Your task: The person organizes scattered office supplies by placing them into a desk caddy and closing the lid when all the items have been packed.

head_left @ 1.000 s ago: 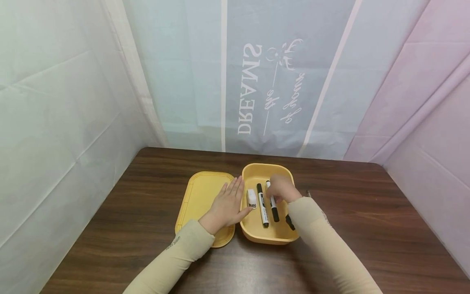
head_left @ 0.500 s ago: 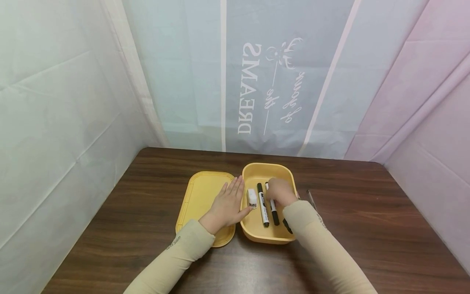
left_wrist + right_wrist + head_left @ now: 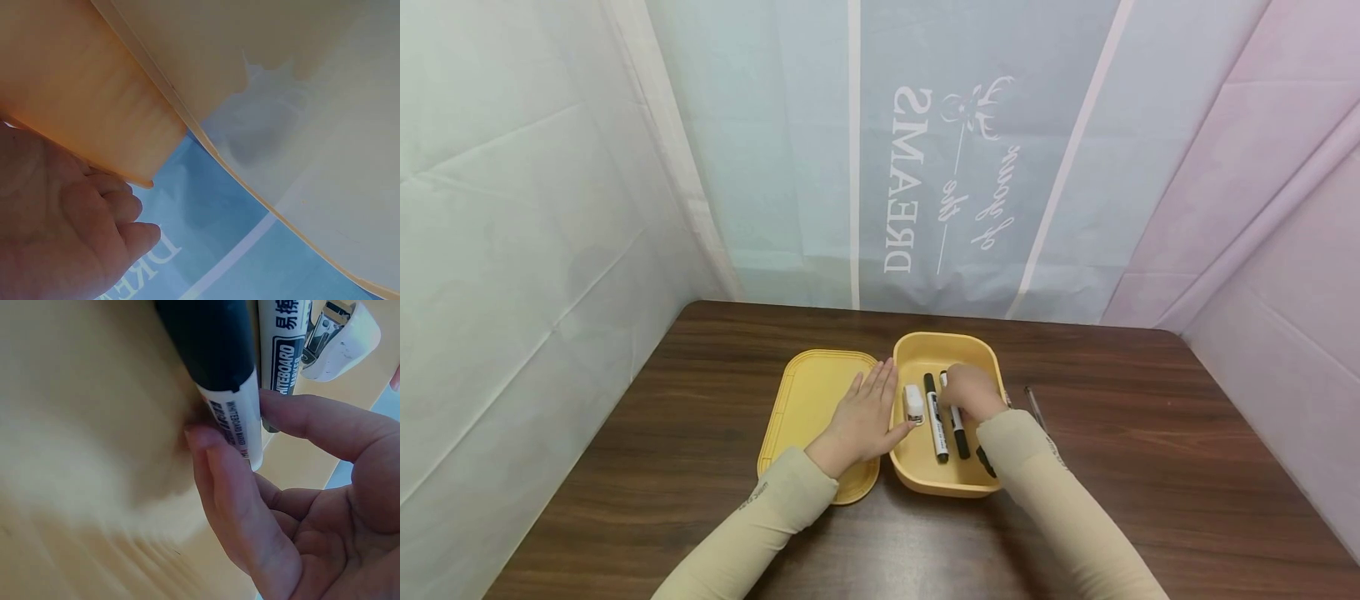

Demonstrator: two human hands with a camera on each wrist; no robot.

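Observation:
An open yellow box [image 3: 907,479] sits mid-table with its yellow lid [image 3: 808,392] flat to its left. Inside lie a white stapler [image 3: 913,402], a whiteboard marker [image 3: 936,421] and a second marker [image 3: 959,432]. My right hand [image 3: 973,392] reaches into the box and pinches that second marker [image 3: 228,394] between thumb and fingertip [image 3: 200,440], near the edge of its black cap. The other marker [image 3: 284,356] and the stapler [image 3: 340,337] lie just beyond. My left hand [image 3: 865,417] rests flat on the lid, thumb against the box wall. In the left wrist view, the left hand [image 3: 62,244] lies against yellow plastic [image 3: 81,94].
A dark object [image 3: 985,461] lies in the box, partly under my right sleeve. A thin pen [image 3: 1036,407] lies on the brown wooden table [image 3: 662,467] right of the box. Pale curtains close in the far and side edges.
My right forearm has swung slightly left, uncovering the thin pen on the table. The pinched marker has shifted a little inside the box. The left hand has stayed still.

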